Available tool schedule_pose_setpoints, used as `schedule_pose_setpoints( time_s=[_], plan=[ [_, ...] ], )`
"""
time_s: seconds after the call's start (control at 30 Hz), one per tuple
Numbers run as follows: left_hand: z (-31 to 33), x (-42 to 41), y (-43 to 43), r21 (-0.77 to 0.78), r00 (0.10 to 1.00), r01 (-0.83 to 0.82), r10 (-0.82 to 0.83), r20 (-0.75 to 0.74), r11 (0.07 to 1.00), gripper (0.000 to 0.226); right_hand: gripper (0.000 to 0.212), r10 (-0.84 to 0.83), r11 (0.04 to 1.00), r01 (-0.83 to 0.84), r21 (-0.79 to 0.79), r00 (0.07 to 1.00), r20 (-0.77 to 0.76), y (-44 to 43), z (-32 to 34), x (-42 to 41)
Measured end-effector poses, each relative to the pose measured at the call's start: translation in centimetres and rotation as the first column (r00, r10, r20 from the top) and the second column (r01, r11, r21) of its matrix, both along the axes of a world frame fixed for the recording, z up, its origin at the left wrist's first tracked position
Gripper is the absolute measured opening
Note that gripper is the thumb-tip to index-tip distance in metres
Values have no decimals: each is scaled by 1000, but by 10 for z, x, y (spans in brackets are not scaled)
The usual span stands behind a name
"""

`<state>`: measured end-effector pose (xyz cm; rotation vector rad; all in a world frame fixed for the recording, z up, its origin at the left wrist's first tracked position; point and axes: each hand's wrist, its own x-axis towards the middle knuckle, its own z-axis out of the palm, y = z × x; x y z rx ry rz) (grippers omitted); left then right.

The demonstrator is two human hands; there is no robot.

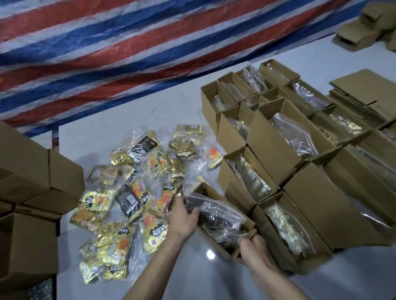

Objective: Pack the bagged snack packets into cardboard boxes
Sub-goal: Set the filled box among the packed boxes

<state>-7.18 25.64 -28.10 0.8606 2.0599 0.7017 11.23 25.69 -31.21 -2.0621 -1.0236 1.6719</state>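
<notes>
A small open cardboard box (213, 193) lies tilted on the white table (197, 285) in front of me. A clear bag of dark snack packets (217, 216) sits inside it. My left hand (183, 218) grips the box's far left edge, thumb over the bag. My right hand (252, 246) grips the box's near end, fingers curled over its rim. A heap of clear bags with gold, orange and black packets (130, 199) lies to the left of the box.
Several open boxes with bagged packets (298, 157) stand in rows on the right. Closed cartons (23, 180) are stacked at the left. Flat and folded boxes (371, 27) lie at the back right. A striped tarp (137, 37) hangs behind the table.
</notes>
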Motion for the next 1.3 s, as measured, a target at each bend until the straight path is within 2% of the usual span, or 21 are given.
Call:
schedule_pose_setpoints(
  time_s=[0.37,0.53,0.63,0.77,0.87,0.97,1.1,1.17,1.3],
  plan=[
    [-28,3,57,-34,998,19,-17,59,999,32,20,-143,988,145,-57,989,26,20,-34,-9],
    [-28,-3,82,-18,982,2,2,187,1000,44,12,-245,969,242,-51,968,-61,34,-39,-13],
    [-30,-3,94,-7,986,5,-3,169,1000,45,21,-312,950,303,-81,939,-145,36,-41,-17],
    [-31,-6,106,-1,982,-35,34,184,999,42,23,-352,935,336,-109,916,-192,40,-46,-24],
    [-33,-12,109,2,973,-73,71,218,997,38,14,-400,916,390,-90,896,-190,46,-48,-30],
    [-34,-17,109,-14,959,-117,117,258,993,39,2,-408,913,399,-85,897,-168,50,-49,-35],
    [-34,-19,112,-15,955,-142,141,260,990,41,13,-363,931,358,-68,927,-91,54,-49,-39],
    [-34,-19,109,4,940,-184,175,292,983,39,13,-393,919,385,-84,912,-120,55,-48,-39],
    [-40,-18,91,-34,903,-222,219,370,974,54,21,-364,929,351,-116,923,-122,55,-46,-35]
  ],
)
